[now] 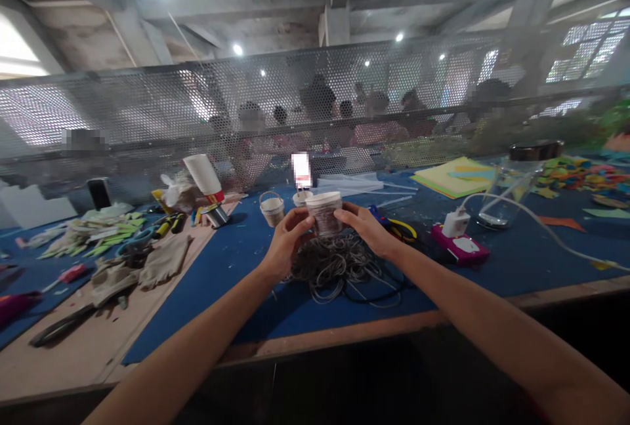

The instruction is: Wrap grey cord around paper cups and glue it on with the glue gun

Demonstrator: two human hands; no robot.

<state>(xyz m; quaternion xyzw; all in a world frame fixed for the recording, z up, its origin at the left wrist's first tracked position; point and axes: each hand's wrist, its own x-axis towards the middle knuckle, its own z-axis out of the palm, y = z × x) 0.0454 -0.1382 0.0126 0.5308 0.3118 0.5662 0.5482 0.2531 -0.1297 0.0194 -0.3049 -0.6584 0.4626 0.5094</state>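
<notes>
Between my two hands a small paper cup (325, 216) is held upright, its white rim on top and its side wrapped in greyish cord. My left hand (289, 238) grips its left side, thumb in front. On the other side my right hand (367, 225) closes on it with thumb and fingers. Just below lies a tangled heap of grey cord (339, 264) on the blue table top. Behind the held cup stand a small cup with a handle (272, 208) and another small cup (301, 198), partly hidden.
Yellow-handled pliers (401, 229) lie right of the cord, near a magenta power strip (460, 244) with a white charger and cable. A glass jar (512, 192) stands farther right. Stacked paper cups (203, 178), gloves (165, 261) and tools are at left. A perforated metal screen (197, 110) runs behind.
</notes>
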